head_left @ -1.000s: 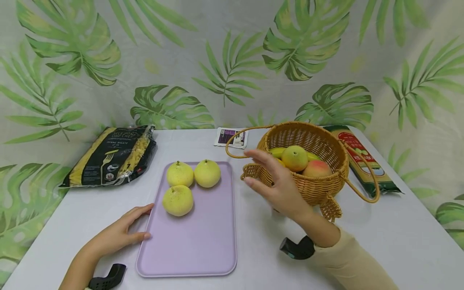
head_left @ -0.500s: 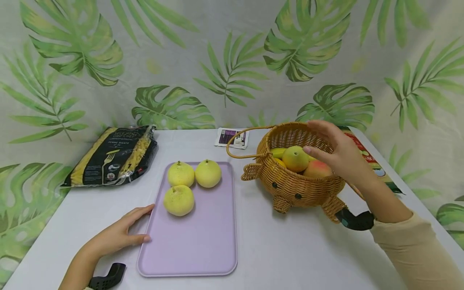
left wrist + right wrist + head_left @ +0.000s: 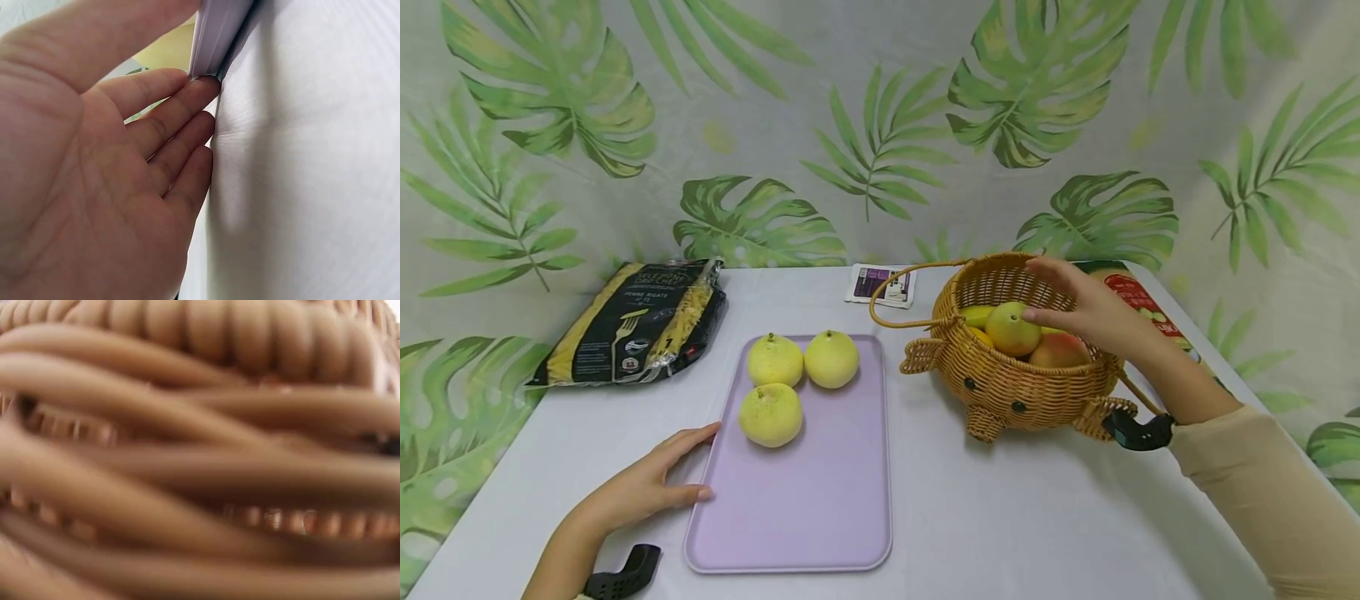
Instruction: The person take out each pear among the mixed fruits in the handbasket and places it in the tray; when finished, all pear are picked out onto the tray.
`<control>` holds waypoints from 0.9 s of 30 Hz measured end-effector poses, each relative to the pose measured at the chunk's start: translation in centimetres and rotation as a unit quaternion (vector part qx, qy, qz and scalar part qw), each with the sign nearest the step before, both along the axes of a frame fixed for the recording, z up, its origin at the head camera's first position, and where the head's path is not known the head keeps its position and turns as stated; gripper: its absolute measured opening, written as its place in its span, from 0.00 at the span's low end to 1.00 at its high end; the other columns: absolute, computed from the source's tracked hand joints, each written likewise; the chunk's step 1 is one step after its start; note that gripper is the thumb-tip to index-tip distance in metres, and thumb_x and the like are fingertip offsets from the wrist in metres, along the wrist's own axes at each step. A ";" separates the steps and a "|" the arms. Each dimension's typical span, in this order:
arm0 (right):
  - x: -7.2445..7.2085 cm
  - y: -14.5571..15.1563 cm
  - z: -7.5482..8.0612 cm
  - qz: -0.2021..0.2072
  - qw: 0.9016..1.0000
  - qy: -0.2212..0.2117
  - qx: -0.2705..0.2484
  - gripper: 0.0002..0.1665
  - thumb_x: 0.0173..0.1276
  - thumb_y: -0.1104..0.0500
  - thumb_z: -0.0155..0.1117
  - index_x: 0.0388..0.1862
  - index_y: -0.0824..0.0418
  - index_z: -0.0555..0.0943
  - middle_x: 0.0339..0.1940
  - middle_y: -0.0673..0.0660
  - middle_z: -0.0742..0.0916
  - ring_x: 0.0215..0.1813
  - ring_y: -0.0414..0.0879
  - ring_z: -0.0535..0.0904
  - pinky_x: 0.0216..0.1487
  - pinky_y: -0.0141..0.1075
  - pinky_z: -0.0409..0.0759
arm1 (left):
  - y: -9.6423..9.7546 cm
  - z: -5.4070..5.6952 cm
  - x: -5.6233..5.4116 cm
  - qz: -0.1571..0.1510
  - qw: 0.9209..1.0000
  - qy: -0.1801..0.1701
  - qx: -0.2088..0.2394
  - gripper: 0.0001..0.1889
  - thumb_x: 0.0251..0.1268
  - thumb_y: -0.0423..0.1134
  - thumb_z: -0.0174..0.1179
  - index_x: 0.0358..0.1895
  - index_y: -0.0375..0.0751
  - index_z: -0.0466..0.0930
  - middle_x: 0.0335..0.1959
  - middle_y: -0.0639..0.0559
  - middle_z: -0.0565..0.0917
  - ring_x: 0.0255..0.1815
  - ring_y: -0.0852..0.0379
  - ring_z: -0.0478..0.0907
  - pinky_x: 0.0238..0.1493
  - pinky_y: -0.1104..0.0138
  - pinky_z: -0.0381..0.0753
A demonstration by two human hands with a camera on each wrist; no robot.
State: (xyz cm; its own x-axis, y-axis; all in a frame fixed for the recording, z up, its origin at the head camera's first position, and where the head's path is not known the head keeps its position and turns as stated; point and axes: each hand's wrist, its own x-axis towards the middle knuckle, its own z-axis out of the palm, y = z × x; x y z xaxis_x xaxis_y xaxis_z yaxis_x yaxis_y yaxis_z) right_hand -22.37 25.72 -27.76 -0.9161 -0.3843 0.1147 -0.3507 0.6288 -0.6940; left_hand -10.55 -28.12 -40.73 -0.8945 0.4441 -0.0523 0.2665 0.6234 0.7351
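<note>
My left hand (image 3: 632, 483) rests at the left edge of a lilac tray (image 3: 797, 508), fingers extended; in the left wrist view its fingertips touch the tray's side and the tablecloth. On the tray sit three pale yellow round fruits (image 3: 771, 415) with short stems. My right hand (image 3: 1086, 308) reaches over the right side of a wicker basket (image 3: 992, 379) shaped like an animal's face. Its fingers are spread, with the thumb beside a yellow-green fruit (image 3: 1011, 330). A red-orange peach (image 3: 1058, 351) lies below the hand. Blurred basket weave (image 3: 250, 337) fills the right wrist view.
A black bag of penne pasta (image 3: 632, 325) lies at the back left. A small white and purple packet (image 3: 880, 285) lies near the wall. Behind the basket is a green and red package (image 3: 1138, 300). Loop handles (image 3: 880, 304) stick out from the basket's sides.
My right hand has moved right from the basket's front left to over its right side, then slightly left toward the yellow-green fruit. The left hand stays put.
</note>
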 end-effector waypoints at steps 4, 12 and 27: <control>-0.7 0.0 -0.4 0.013 1.000 -0.005 0.006 0.40 0.59 0.52 0.65 0.66 0.60 0.59 0.65 0.59 0.64 0.67 0.57 0.54 0.61 0.54 0.53 | 0.0 0.0 0.0 0.001 1.000 0.000 0.002 0.39 0.52 0.49 0.64 0.67 0.42 0.57 0.63 0.40 0.62 0.63 0.40 0.53 0.55 0.78 0.51; -1.3 -0.1 -0.9 0.025 0.999 -0.017 0.024 0.42 0.57 0.55 0.67 0.66 0.61 0.59 0.65 0.61 0.65 0.65 0.58 0.56 0.59 0.55 0.55 | 0.0 -0.1 0.0 0.003 1.000 -0.003 0.003 0.40 0.51 0.49 0.64 0.67 0.42 0.57 0.63 0.41 0.61 0.64 0.40 0.53 0.55 0.79 0.50; -2.0 0.1 -1.6 0.045 0.996 -0.044 0.063 0.44 0.57 0.50 0.66 0.67 0.61 0.56 0.65 0.63 0.64 0.65 0.60 0.55 0.59 0.57 0.55 | 0.1 0.0 0.1 0.002 1.000 0.003 -0.005 0.40 0.51 0.49 0.64 0.67 0.43 0.57 0.63 0.41 0.62 0.63 0.40 0.53 0.55 0.78 0.51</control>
